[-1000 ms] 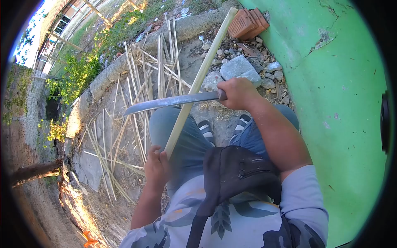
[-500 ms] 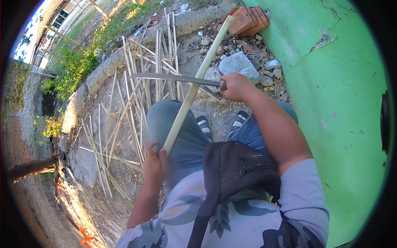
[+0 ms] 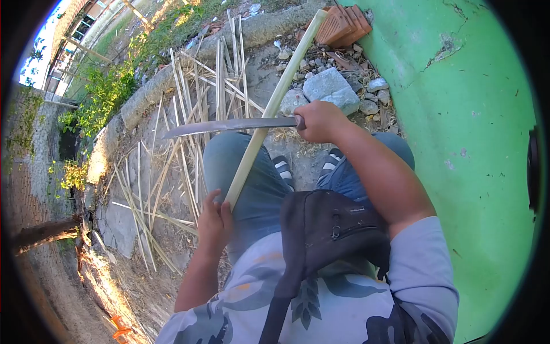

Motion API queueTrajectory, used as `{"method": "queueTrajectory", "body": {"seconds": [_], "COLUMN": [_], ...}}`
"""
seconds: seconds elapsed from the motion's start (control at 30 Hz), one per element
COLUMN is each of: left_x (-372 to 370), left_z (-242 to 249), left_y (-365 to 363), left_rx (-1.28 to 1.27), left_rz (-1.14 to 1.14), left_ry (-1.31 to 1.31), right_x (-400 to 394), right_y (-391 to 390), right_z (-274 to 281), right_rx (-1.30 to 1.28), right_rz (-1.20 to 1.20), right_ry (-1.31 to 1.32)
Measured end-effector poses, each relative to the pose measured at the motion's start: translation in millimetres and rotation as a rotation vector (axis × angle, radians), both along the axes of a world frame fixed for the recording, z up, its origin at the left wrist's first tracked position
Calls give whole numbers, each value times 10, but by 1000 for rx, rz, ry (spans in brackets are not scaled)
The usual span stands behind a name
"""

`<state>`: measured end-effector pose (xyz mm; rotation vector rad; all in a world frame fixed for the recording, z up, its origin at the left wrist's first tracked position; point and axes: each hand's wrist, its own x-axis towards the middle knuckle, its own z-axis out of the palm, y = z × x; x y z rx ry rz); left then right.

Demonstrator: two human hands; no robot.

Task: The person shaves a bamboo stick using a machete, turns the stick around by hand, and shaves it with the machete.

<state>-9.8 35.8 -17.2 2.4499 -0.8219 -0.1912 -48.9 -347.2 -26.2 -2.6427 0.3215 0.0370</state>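
Observation:
My right hand [image 3: 322,121] is closed around the handle of a machete [image 3: 235,124], whose long grey blade points left. The blade lies across a pale split bamboo strip [image 3: 274,106], at about its middle; whether it cuts in cannot be made out. My left hand [image 3: 215,222] grips the near end of the strip beside my left knee. From there the strip slants up and away to the right, its far end near some orange bricks.
Several thin bamboo strips [image 3: 186,135] lie scattered on the ground to the left. A pale stone block [image 3: 330,92], rubble and orange hollow bricks [image 3: 345,26] are ahead. A green wall [image 3: 458,143] stands at the right. A black bag [image 3: 335,229] hangs at my front.
My right hand has drawn the machete down along the strip toward me and slightly left. The strip's far end has shifted up a little; my left hand keeps its hold.

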Motion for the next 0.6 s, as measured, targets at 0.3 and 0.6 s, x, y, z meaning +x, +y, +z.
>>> {"method": "queueTrajectory", "body": {"seconds": [0.3, 0.6], "left_x": [6, 8], "left_z": [-2, 12], "left_y": [-41, -6], "left_rx": [-14, 35], "left_rz": [-19, -12], "left_ry": [-12, 50], "right_x": [3, 50], "right_y": [-98, -213], "right_z": [8, -132], "right_rx": [-38, 6], "right_rz": [-72, -135], "right_ry": [2, -16]}}
